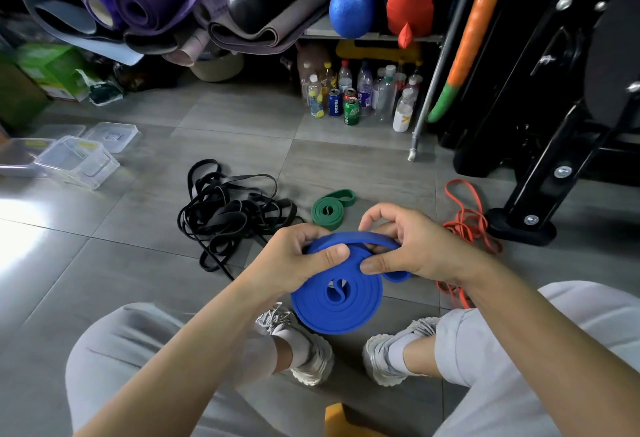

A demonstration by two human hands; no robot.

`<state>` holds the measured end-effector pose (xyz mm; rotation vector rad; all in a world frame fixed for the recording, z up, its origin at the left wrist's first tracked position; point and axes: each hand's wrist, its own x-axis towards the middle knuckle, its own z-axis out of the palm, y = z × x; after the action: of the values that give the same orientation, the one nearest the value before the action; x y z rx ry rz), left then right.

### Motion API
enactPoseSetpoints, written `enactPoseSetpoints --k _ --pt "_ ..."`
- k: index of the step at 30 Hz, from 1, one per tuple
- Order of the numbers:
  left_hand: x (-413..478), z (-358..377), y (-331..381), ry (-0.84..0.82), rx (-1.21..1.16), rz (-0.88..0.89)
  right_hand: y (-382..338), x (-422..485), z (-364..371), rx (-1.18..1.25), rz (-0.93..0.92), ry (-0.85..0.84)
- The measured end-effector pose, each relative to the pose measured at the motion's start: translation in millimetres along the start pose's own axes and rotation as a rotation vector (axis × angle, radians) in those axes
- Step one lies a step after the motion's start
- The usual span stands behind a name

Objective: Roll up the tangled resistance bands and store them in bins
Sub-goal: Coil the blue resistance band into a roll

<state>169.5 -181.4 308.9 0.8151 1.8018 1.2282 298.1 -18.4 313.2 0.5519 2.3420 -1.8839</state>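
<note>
Head view | left grip [300, 258] and right grip [417, 246] both grasping blue band [349, 320] coil | blue can [334, 103] reads PEPSI

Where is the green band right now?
In the head view the green band lies mostly rolled on the floor near the middle, just right of the black tangle and beyond the blue band being rolled.

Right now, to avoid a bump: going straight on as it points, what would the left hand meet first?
Probably the right hand, close ahead on the same blue band; depth is unclear.
</note>
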Motion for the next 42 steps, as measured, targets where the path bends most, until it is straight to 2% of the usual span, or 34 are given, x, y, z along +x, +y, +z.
enactPoseSetpoints --k 3,7,10,13,17,20,24,30,34,38,42 --pt "0.2 0.9 0.0 -0.008 0.005 -0.012 5.8 0.9 -1.3 0.023 -0.001 0.011" --pt "0.1 3.6 2.9 0.092 -0.15 -0.07 6.9 1.3 -0.7 0.082 -0.027 0.019" --pt "3.4 5.5 0.5 0.145 -0.229 -0.093 9.4 1.4 5.5 0.02 -0.056 0.135" --pt "12.7 9.5 -7.9 0.204 -0.351 -0.151 17.3 2.9 10.0 -0.165 -0.094 0.295" --pt "27.0 16.2 -19.2 0.256 -0.512 -0.246 28.7 15.2 20.7 -0.42 -0.061 0.366" --pt "43.5 17.0 -34.9 0.305 -0.525 -0.289 39.0 33.7 31.6 -0.558 -0.016 0.445" --pt "64.8 16.0 -66.3 0.367 -0.455 -0.387 62.6 61.6 43.2 -0.685 0.15 0.404" --pt "112.4 16.2 -130.5 0.334 -0.451 -0.583 126.2 122.4 43.3 -0.523 0.452 0.297" --pt "150.1 14.2 -184.7 0.493 -0.395 -0.656 175.2 178.1 35.2 -0.418 0.613 0.31" --pt "181.3 20.1 -244.2 0.571 -0.128 -0.626 216.4 245.1 39.0 -0.454 0.663 0.293" --pt "216.2 27.2 -283.3 0.641 -0.276 -0.74 253.9 306.1 48.8 -0.562 0.665 0.226"
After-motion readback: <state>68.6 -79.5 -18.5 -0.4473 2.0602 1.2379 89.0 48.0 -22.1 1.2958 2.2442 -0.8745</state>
